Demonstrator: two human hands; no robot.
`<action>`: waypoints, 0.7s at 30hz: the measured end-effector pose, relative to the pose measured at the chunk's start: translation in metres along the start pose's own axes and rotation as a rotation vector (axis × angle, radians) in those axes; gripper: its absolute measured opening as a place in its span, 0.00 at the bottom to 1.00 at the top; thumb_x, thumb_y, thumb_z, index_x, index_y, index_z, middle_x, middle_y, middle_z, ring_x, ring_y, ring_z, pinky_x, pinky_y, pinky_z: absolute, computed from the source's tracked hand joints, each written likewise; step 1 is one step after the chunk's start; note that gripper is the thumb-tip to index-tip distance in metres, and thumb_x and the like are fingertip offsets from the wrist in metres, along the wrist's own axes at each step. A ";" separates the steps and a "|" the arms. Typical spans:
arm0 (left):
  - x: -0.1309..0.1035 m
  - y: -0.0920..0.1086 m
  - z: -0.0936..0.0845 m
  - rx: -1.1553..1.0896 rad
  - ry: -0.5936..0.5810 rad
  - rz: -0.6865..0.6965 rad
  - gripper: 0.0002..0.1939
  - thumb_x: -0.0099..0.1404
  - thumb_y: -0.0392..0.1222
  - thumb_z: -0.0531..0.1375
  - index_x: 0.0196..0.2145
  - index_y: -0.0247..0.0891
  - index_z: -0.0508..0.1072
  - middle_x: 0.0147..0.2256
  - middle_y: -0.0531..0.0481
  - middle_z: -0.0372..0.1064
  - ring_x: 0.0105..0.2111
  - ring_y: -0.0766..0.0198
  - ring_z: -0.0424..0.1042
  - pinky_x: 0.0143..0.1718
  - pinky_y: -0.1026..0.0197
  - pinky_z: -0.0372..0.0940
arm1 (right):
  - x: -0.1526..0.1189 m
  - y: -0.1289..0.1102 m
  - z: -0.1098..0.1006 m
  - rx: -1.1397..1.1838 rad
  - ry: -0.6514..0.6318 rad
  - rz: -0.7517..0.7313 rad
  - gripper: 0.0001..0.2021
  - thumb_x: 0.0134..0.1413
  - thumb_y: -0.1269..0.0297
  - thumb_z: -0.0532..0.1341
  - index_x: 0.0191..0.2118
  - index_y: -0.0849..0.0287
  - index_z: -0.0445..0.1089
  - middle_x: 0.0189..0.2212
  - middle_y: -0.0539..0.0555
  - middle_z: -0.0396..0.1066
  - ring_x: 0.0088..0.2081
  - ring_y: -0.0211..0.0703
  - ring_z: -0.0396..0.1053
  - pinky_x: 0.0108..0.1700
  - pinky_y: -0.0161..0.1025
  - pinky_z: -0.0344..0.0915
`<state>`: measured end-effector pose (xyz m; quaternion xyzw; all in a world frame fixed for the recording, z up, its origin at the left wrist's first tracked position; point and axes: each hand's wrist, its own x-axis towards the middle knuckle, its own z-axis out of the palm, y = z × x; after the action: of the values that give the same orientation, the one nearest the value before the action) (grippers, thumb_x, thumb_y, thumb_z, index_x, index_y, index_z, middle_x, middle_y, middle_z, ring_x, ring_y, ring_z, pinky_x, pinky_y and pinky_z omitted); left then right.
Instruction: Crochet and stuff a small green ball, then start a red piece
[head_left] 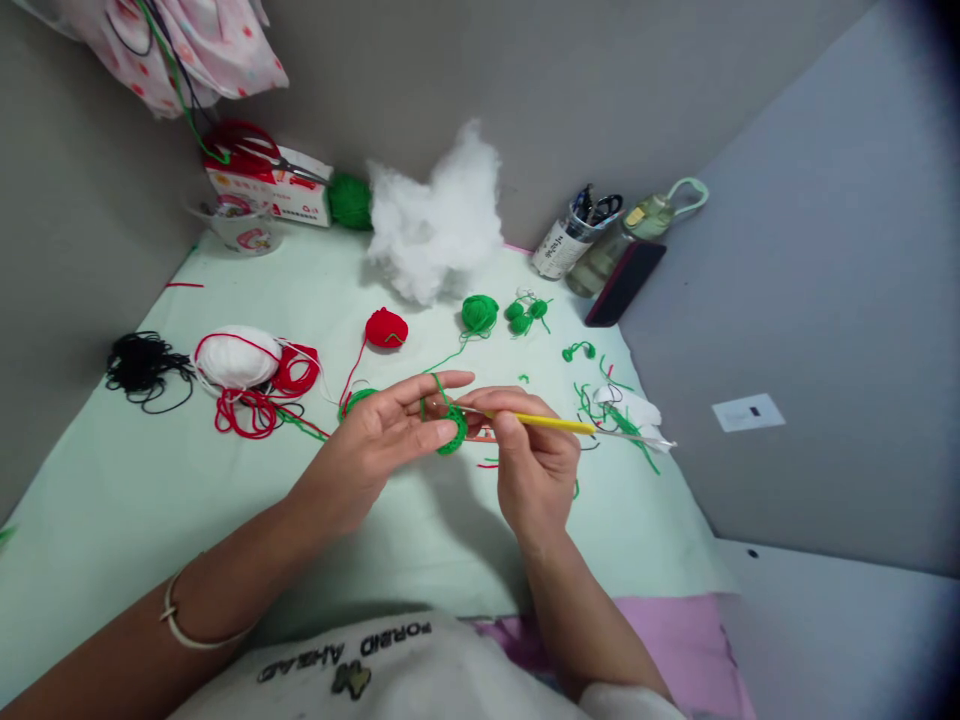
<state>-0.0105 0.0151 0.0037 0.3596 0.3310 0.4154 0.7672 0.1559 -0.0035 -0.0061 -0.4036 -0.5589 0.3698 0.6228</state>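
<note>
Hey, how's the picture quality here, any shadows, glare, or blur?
Head view: soft light, no strong glare; head view: a soft shadow on the tablecloth below the hands; head view: the upper right edge darkens and blurs, with wide-angle-looking stretch toward the sides; head view: stitches on the green piece are too small to count.

Along the back of the desk (150,480), red-handled scissors (280,162) over a red and white box (306,205), with a clear tub (244,240) in front, then white stuffing (435,225) farther right. Near the right corner, a cup of pens (561,248) beside a green bottle (600,258), a dark phone (626,284) propped just in front. At left, black yarn (141,365) next to white yarn (238,358).
</note>
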 end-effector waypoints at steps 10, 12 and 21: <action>0.008 -0.005 -0.003 -0.362 -0.063 -0.154 0.13 0.63 0.37 0.66 0.45 0.33 0.84 0.36 0.47 0.73 0.31 0.67 0.68 0.36 0.65 0.67 | -0.006 -0.003 -0.007 -0.298 0.046 -0.289 0.12 0.67 0.71 0.60 0.47 0.48 0.79 0.38 0.53 0.79 0.36 0.43 0.76 0.36 0.43 0.75; 0.009 -0.004 -0.007 -0.388 -0.015 -0.115 0.16 0.63 0.35 0.65 0.48 0.32 0.83 0.33 0.49 0.70 0.29 0.68 0.67 0.35 0.65 0.67 | 0.000 -0.008 -0.009 -0.091 0.149 -0.126 0.10 0.69 0.65 0.59 0.41 0.51 0.78 0.31 0.52 0.76 0.28 0.39 0.72 0.29 0.40 0.71; 0.006 -0.002 -0.001 -0.187 -0.033 -0.028 0.08 0.65 0.39 0.67 0.42 0.39 0.83 0.33 0.51 0.72 0.33 0.68 0.70 0.39 0.66 0.64 | 0.000 -0.006 -0.007 0.097 0.074 0.021 0.08 0.68 0.63 0.61 0.40 0.53 0.79 0.34 0.52 0.77 0.33 0.40 0.73 0.34 0.40 0.72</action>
<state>-0.0085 0.0196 0.0002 0.2885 0.2830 0.4278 0.8085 0.1629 -0.0067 -0.0010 -0.3922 -0.5126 0.3876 0.6582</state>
